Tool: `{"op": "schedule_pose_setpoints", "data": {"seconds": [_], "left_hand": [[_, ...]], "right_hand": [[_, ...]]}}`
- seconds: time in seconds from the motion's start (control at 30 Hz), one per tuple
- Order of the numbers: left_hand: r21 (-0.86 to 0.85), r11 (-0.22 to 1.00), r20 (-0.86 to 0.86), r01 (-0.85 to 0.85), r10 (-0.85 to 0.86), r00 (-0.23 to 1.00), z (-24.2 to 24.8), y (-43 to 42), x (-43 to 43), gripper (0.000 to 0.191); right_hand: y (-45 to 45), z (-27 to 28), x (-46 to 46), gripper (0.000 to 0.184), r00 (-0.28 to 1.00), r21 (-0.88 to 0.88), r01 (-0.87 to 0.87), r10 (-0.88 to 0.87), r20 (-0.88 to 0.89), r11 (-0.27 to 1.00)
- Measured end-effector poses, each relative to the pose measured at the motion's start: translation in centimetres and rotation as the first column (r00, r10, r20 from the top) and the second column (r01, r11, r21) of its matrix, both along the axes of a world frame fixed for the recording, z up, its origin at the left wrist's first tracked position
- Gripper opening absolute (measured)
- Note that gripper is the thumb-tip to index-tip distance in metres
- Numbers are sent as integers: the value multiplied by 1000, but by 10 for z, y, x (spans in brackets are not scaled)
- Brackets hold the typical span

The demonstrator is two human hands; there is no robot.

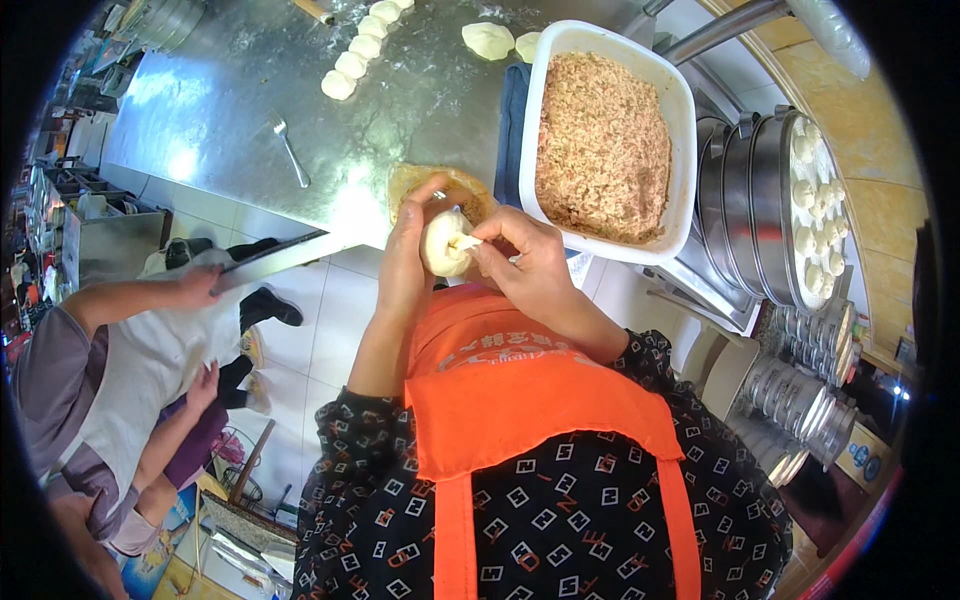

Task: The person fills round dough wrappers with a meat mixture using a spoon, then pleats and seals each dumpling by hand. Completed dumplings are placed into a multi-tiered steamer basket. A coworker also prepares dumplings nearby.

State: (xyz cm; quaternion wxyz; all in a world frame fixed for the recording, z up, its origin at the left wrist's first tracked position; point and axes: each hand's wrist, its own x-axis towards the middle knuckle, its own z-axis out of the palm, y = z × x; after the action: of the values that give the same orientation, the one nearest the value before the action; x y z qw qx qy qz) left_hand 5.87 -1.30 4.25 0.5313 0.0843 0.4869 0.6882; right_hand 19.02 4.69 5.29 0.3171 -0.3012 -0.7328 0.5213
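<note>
A round dough bun (444, 251) with a gathered, pleated top is cradled in my left hand (405, 255), close to the table's front edge. With thumb and fingertips, my right hand (521, 251) pinches the dough at the bun's gathered opening. Behind my hands a shallow bowl (401, 180) with a filling-smeared rim is partly hidden. To the right, a white plastic tub (534, 112) holds a large mass of minced filling (604, 142). Flattened dough wrappers (487, 40) lie left of the tub, and a row of dough pieces (365, 46) lies farther left.
A fork (289, 146) lies on the metal table (225, 97). A dark folded cloth (513, 127) sits beside the tub. Stacked steamers (739, 202) at right carry small buns (806, 240) on top. At left, a co-worker in a white apron (142, 375) grips a long flat object (277, 259).
</note>
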Motion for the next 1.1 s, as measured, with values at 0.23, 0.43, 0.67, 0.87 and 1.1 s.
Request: {"op": "schedule_pose_setpoints", "data": {"seconds": [0.23, 0.43, 0.67, 0.87, 1.1], "left_hand": [[-191, 945, -428, 265, -323, 844, 1, -2, -17, 67], [-354, 862, -308, 364, -475, 824, 0, 3, -31, 74], [-56, 984, 145, 170, -160, 976, 6, 5, -15, 59], [-84, 933, -180, 349, -359, 916, -3, -6, -21, 53], [-357, 842, -144, 405, -478, 866, -4, -21, -27, 70]], "right_hand": [[-1, 6, -4, 14, 993, 343, -61, 23, 114, 937], [-10, 7, -5, 10, 999, 223, -23, 17, 27, 974], [-5, -2, 0, 14, 997, 133, -33, 23, 77, 991], [-5, -3, -6, 13, 1000, 167, 4, -8, 22, 986], [-10, 1, 2, 18, 946, 387, -294, 209, 247, 874]]}}
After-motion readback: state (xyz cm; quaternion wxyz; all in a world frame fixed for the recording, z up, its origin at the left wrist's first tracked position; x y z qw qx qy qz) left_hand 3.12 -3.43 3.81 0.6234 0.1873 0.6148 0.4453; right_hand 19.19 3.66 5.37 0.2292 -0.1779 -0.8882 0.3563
